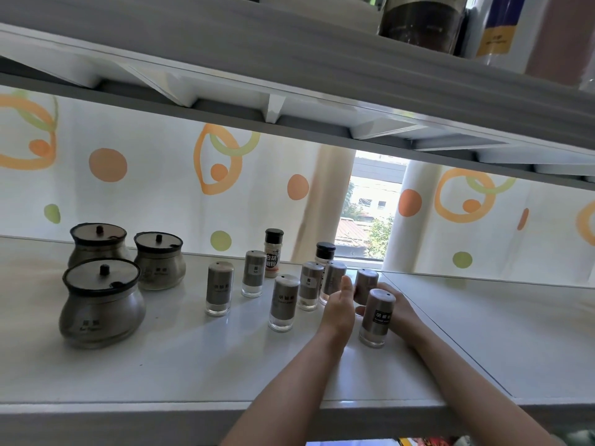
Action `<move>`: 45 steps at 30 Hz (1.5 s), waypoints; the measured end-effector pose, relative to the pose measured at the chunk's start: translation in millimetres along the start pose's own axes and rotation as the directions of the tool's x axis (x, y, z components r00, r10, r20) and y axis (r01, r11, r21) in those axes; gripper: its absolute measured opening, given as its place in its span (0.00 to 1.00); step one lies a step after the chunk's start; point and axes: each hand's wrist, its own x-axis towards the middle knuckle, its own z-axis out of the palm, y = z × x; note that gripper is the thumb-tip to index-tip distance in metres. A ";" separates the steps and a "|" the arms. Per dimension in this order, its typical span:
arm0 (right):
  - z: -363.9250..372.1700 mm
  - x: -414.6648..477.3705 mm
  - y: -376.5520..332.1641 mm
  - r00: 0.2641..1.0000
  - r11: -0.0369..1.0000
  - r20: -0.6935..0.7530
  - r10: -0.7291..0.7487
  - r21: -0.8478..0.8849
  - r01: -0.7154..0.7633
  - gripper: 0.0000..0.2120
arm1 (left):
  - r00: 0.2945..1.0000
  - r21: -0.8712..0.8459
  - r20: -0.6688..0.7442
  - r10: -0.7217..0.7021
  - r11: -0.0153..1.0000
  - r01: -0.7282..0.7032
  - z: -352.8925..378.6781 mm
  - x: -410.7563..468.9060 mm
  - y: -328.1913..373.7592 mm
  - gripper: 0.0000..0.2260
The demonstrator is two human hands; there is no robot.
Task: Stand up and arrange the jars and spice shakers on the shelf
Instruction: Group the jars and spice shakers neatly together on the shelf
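right of the shelf's (193, 365) middle, the left hand (339, 305) is wrapping its grip round the rear shaker (367, 281) and the right hand (401, 309) is clamping the front shaker (376, 317); both likely need keeping upright, clearing the neighbouring shakers (310, 286).

Three jars (101, 304) stand left on the shelf (193, 365), shakers (283, 300) to their right (two bottles (273, 252) behind).

Three squat metal-sleeved jars with black-rimmed lids stand upright near the left end of the shelf (193, 365): front jar (101, 304), rear-left jar (96, 246), rear-right jar (160, 267). Seven cylindrical shakers (283, 302), metal sleeves over clear bases, stand upright mid-shelf. The left hand (339, 305) grips the rear right shaker (367, 283). The right hand (402, 309) grips the front right shaker (376, 317). Two black-capped bottles (273, 252) stand near the rear edge.
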 end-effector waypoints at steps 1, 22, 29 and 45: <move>-2.0 -2.9 -2.8 1.000 0.999 0.010 -0.017 -0.043 0.018 0.17 | 1.000 0.023 0.004 0.011 1.000 -0.011 -0.9 -5.7 2.5 0.27; -17.4 25.7 -118.4 0.967 0.795 0.224 -0.118 -0.563 0.227 0.17 | 0.999 0.298 -0.046 0.007 0.954 0.008 -22.6 -52.4 20.7 0.24; 1.0 31.4 -123.1 0.944 0.754 0.324 -0.060 -0.605 0.255 0.18 | 0.999 0.310 -0.047 0.006 0.951 0.009 -18.7 -50.0 23.7 0.27; 10.5 41.7 -107.7 0.964 0.719 0.232 -0.130 -0.647 0.253 0.12 | 0.999 0.317 -0.051 0.003 0.948 0.014 -19.7 -43.2 23.6 0.27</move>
